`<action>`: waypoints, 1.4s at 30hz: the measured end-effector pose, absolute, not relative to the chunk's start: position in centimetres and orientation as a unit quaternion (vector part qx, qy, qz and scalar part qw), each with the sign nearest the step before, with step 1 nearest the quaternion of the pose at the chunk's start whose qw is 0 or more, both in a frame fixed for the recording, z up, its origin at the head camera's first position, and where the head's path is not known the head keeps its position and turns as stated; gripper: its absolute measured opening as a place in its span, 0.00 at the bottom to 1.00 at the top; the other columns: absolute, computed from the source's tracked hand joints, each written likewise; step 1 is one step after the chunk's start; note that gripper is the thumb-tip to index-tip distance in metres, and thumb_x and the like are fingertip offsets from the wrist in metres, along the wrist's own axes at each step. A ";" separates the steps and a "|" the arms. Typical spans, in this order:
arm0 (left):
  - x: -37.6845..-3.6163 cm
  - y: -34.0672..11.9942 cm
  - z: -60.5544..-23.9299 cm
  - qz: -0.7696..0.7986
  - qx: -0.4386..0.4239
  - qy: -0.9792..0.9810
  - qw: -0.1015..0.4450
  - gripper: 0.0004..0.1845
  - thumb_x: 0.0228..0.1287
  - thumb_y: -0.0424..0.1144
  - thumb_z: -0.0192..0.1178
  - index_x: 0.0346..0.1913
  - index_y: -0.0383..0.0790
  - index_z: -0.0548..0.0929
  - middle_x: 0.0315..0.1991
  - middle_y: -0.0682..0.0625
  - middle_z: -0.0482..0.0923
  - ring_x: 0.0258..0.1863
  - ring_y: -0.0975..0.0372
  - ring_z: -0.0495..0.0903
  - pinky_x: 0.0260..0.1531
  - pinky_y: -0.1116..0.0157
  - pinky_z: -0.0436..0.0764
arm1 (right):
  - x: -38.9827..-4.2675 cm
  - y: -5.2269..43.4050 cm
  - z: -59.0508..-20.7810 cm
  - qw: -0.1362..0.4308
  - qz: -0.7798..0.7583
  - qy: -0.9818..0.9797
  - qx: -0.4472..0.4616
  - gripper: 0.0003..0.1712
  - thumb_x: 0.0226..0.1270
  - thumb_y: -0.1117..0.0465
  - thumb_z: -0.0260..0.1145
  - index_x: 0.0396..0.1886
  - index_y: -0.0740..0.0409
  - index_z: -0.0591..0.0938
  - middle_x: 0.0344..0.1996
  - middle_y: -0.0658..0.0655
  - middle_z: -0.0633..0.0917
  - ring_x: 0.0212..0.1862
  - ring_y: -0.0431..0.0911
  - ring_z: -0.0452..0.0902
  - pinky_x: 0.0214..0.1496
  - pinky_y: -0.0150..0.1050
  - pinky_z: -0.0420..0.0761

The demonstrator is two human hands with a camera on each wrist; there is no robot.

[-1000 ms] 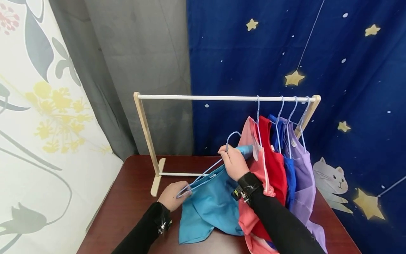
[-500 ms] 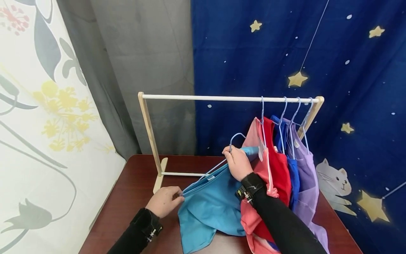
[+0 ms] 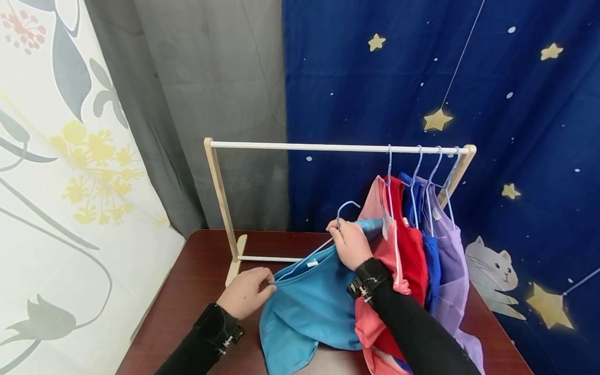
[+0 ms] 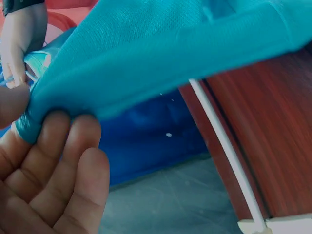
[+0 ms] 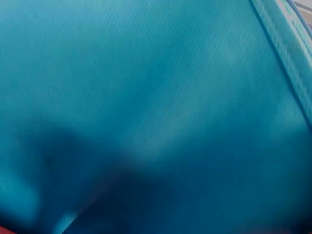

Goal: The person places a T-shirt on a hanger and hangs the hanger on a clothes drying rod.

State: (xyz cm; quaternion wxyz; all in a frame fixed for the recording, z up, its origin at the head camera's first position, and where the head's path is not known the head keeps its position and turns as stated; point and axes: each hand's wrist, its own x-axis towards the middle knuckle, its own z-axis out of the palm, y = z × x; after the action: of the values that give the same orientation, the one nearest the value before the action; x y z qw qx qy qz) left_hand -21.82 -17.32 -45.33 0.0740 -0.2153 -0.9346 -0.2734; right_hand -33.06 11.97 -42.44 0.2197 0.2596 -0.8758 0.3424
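Both hands on teal shirt, hanger partly inside it, over the table.
Left hand (image 3: pixel 245 293) at 7 o'clock pinches the shirt (image 3: pixel 309 307) shoulder edge between thumb and fingers (image 4: pixel 58 161). Right hand (image 3: pixel 349 242), centre, fingers curled round the hanger (image 3: pixel 344 211) neck and collar. Shirt droops onto table (image 3: pixel 197 281). At 1 o'clock, pink, red, blue, purple garments (image 3: pixel 412 250) hang on rack (image 3: pixel 300 147); curtains beyond.

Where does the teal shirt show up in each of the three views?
Head: teal shirt low centre, between left hand and right hand.
Left wrist: across the top, pinched at left.
Right wrist: fills the frame.
Shared landmark: its stitched hem.
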 end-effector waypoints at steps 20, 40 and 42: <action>-23.3 -11.3 -45.3 -0.345 -0.190 -0.902 0.179 0.06 0.75 0.37 0.59 0.49 0.42 0.79 0.42 0.52 0.77 0.38 0.64 0.78 0.39 0.63 0.79 | -32.2 10.2 -42.4 0.203 0.344 -0.870 0.287 0.09 0.78 0.61 0.57 0.45 0.57 0.83 0.41 0.55 0.87 0.50 0.54 0.79 0.62 0.54 0.67; -22.4 -12.7 -47.5 -0.337 -0.154 -0.921 0.121 0.08 0.79 0.43 0.52 0.40 0.45 0.73 0.25 0.57 0.66 0.24 0.66 0.69 0.26 0.66 0.70 | -32.3 11.0 -42.4 0.166 0.386 -0.863 0.280 0.11 0.80 0.60 0.55 0.50 0.55 0.83 0.44 0.55 0.86 0.54 0.53 0.76 0.64 0.54 0.67; -22.2 -12.5 -47.8 -0.336 -0.161 -0.921 0.113 0.08 0.80 0.44 0.51 0.41 0.45 0.73 0.25 0.57 0.66 0.24 0.66 0.69 0.25 0.65 0.70 | -32.3 10.9 -42.5 0.161 0.384 -0.864 0.283 0.11 0.80 0.60 0.54 0.50 0.55 0.83 0.44 0.55 0.86 0.53 0.53 0.75 0.64 0.54 0.67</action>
State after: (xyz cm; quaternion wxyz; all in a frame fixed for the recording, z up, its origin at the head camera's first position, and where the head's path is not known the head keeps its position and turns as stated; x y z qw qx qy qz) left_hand -22.17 -12.53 -47.81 0.1126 -0.1608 -0.9213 -0.3357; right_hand -32.34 10.94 -42.51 0.1607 0.2834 -0.8641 0.3837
